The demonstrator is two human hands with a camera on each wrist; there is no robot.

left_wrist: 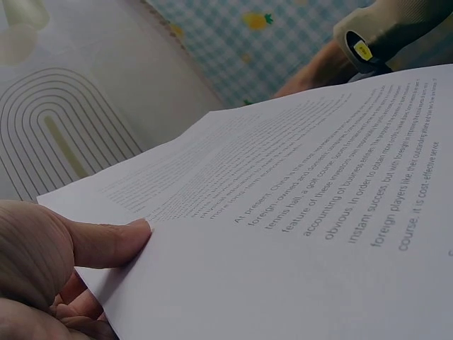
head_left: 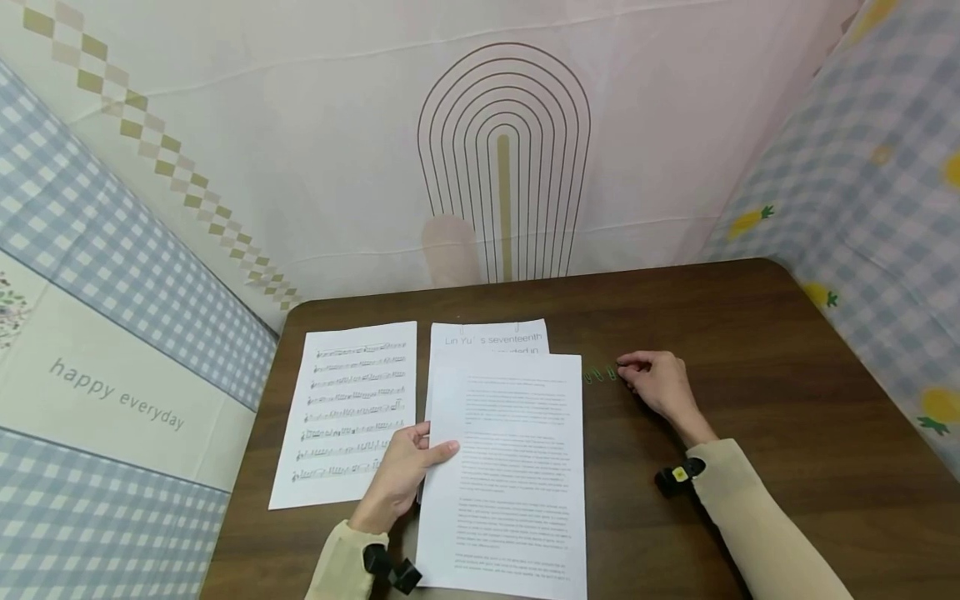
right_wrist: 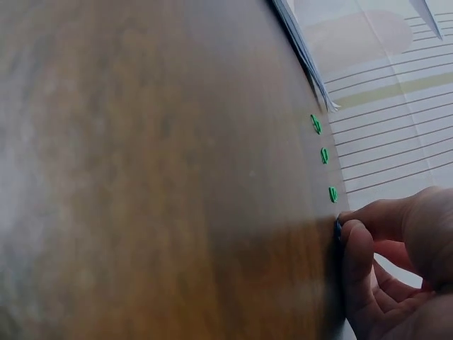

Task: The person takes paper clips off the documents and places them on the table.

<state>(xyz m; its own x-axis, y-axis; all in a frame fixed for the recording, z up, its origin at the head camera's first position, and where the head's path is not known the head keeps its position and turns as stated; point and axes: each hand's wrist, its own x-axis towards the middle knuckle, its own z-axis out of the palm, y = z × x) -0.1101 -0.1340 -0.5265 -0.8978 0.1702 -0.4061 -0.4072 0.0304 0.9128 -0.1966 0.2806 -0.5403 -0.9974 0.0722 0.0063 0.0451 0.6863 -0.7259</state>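
Note:
My left hand [head_left: 401, 475] grips the left edge of a printed paper sheet [head_left: 517, 467], thumb on top and fingers beneath. In the left wrist view the sheet [left_wrist: 283, 212] slopes up from the thumb [left_wrist: 113, 242]. My right hand [head_left: 660, 383] is at the table to the right of the paper. Its thumb and forefinger pinch a small paper clip [right_wrist: 338, 225], dark and mostly hidden by the fingertips. Three green paper clips [right_wrist: 324, 155] lie in a row beside those fingers, between hand and papers.
Behind the held sheet lies another paper with a large heading [head_left: 491, 339], partly covered. A sheet of music [head_left: 356, 408] lies on the left of the brown table [head_left: 720, 317]. Patterned cloth [head_left: 337, 150] hangs behind the table and at both sides.

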